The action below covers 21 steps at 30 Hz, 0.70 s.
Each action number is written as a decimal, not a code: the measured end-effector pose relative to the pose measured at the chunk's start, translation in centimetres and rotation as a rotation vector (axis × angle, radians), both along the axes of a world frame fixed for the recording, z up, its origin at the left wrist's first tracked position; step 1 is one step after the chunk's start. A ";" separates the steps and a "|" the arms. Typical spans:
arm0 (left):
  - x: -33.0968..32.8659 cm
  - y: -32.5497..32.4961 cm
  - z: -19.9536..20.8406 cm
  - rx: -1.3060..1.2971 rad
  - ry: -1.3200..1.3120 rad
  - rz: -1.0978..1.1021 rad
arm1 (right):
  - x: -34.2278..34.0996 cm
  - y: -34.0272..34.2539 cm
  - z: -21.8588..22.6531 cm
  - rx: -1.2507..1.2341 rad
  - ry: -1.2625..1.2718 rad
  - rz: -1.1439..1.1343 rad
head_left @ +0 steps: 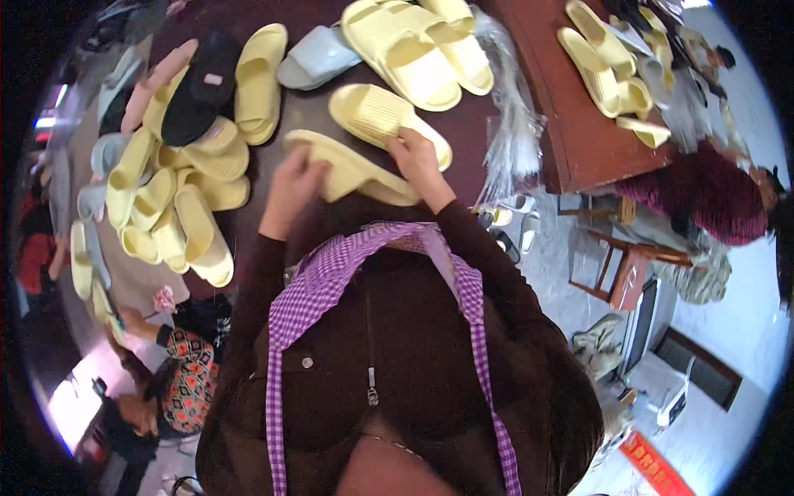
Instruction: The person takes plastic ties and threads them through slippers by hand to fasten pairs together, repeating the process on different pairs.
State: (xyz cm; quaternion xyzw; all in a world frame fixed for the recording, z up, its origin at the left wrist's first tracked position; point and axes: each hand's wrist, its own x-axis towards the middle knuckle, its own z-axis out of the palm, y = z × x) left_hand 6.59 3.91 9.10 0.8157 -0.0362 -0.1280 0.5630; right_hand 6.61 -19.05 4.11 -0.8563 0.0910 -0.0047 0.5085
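A pale yellow slipper (354, 174), tilted on its side, is gripped at its left end by my left hand (294, 186), which is slightly blurred. Just beyond it lies a second pale yellow slipper (372, 114), its ribbed strap facing up. My right hand (418, 164) closes on this one's near edge, thumb and fingers pressed to it; some fingertips are hidden. Past the two slippers is a pile of yellow slippers (413, 62), with a light grey slipper (321, 59) to its left.
Many yellow slippers (203, 236) and a black slipper (203, 91) crowd the table's left. Clear plastic bags (509, 149) hang at its right edge. A red-brown table (571, 124) holds more slippers. A person in a patterned sleeve (190, 380) sits at left, another person (703, 194) at right.
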 end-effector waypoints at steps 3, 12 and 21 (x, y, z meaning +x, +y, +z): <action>3.1 1.6 0.0 0.123 0.012 0.008 | -1.2 0.0 2.1 0.094 -0.141 0.032; 9.1 -0.3 -4.9 0.531 -0.691 0.026 | -12.3 -15.7 -4.7 -0.449 -0.175 -0.546; 2.5 -11.2 -2.2 0.236 -0.542 -0.315 | -17.3 -21.7 -11.1 -0.184 0.195 -0.591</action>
